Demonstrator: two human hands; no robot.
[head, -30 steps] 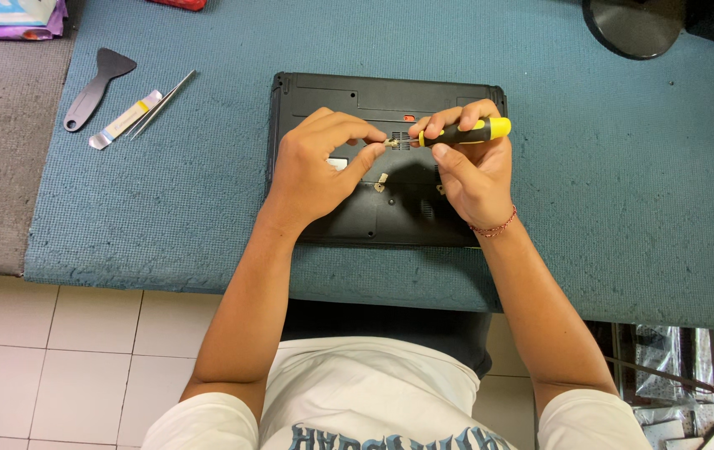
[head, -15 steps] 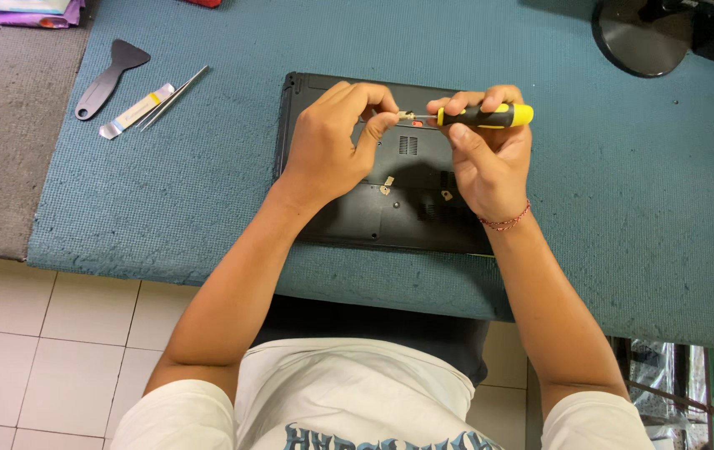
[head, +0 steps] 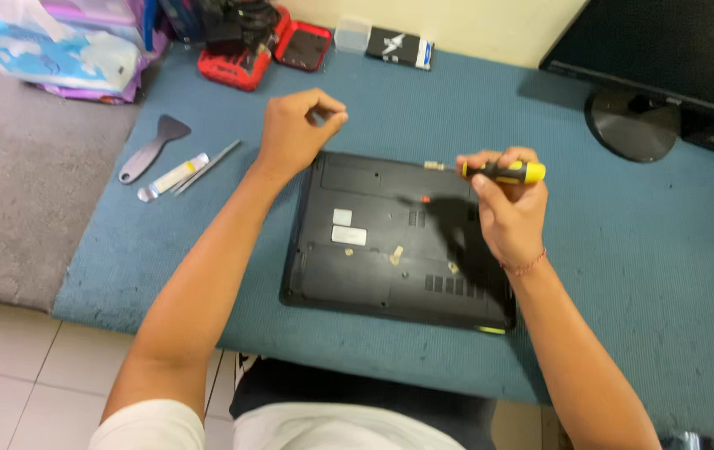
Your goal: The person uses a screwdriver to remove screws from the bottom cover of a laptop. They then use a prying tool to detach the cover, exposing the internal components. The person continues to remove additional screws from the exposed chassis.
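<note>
Screwdriver (head: 503, 172), yellow and black, lies level above the far right part of the laptop (head: 373, 242), its tip pointing left over the laptop's far edge. The right hand (head: 508, 208) holds it, fingers wrapped round the handle and the thumb along it. The left hand (head: 294, 133) hovers just beyond the laptop's far left corner, fingertips pinched together; whether something small sits between them is too small to tell. The laptop lies bottom up on the blue mat (head: 665, 275), its near edge close to the mat's front edge. Right of the laptop the mat is bare up to a monitor stand (head: 632, 125), which is cut off by the frame's top. Left of the laptop, well apart, lie a scraper (head: 152, 148), a small tube (head: 175, 177) and a thin metal tool (head: 207, 165) side by side. Beyond the laptop, at the mat's far edge, stand a red case (head: 244, 58) and a dark box (head: 398, 46). The right hand's shadow covers part of the laptop's base, and small marks there are hard to make out.
</note>
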